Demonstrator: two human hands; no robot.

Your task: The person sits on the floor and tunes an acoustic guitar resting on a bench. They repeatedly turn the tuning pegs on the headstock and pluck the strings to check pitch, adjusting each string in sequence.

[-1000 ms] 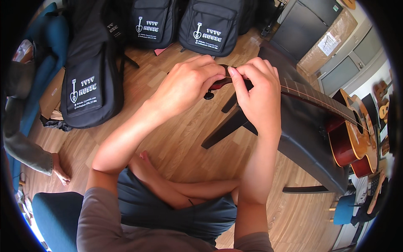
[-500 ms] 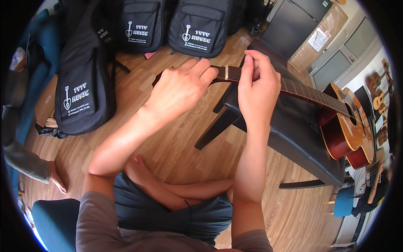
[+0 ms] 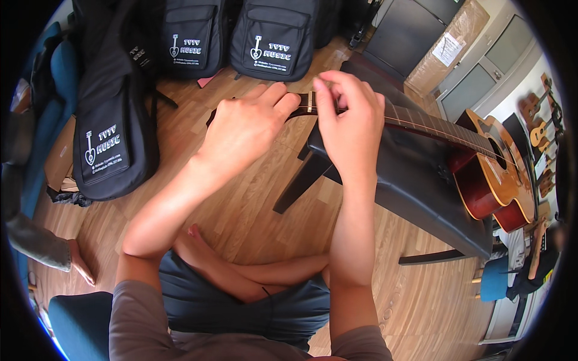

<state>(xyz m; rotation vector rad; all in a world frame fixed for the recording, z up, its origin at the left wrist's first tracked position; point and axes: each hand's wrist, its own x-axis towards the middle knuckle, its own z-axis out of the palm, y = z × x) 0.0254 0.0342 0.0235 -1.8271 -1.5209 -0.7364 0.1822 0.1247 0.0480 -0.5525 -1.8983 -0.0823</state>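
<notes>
Guitar [image 3: 469, 183], over black bench [image 3: 415, 186], is being covered at headstock [image 3: 303, 107] by left hand [image 3: 247, 123], fingers curled; right hand [image 3: 352, 117] is being held over neck [image 3: 421, 122] beside nut [image 3: 310, 102], fingers bent toward thumb; grips not being discernible

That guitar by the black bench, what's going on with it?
Someone's left hand is over the headstock of an acoustic guitar, while the right hand is at the neck, close to the pale nut. In this view, the neck stretches across a black padded bench. Exactly what each hand grips, I can't tell.
</notes>
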